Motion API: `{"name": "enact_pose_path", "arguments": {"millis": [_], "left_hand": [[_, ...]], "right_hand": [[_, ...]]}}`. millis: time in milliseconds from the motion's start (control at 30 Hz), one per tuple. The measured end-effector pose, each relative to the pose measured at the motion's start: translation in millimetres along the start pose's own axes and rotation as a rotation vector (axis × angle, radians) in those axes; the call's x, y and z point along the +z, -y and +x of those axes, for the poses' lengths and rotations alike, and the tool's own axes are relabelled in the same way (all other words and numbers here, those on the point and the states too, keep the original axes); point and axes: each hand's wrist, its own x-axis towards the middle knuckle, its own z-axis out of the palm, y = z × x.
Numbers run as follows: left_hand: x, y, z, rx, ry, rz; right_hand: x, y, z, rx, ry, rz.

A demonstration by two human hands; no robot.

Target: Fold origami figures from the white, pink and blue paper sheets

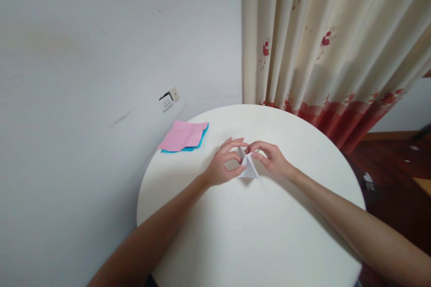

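Observation:
A small folded piece of white paper [249, 168] with pointed flaps is held between both hands, just over the round white table [256, 233]. My left hand [225, 162] pinches its left side between thumb and forefinger, the other fingers stretched out above. On the opposite side, my right hand [268, 157] grips the upper right part with thumb and bent fingers. Fingertips hide some of the paper's folds. Off to the left, pink paper [183, 135] lies on top of blue paper [204, 136] near the table's edge.
A white wall with a socket [165, 103] runs along the table's left side. Behind and to the right hangs a cream curtain [303, 54] with red flowers and a red lower band. Dark wooden floor [387, 197] shows at the right.

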Motion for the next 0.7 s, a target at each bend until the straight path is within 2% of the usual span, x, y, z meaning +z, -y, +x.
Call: {"name": "enact_pose_path", "arguments": {"millis": [100, 267, 433, 567, 700], "left_hand": [[-0.3, -1, 1, -0.055, 0.017, -0.039], [2.0, 1, 2, -0.225, 0.006, -0.209], [9.2, 9, 4, -0.446, -0.108, -0.444], [13.3, 12, 4, -0.630, -0.111, -0.536], [13.8, 14, 0, -0.726, -0.048, -0.689]], "right_hand": [[1, -3, -1, 0.055, -0.031, 0.017], [4, -4, 1, 0.126, -0.110, 0.116], [8, 0, 4, 0.227, -0.085, 0.292], [9, -1, 5, 0.290, -0.064, 0.353], [5, -11, 5, 0.307, -0.199, 0.301]]}}
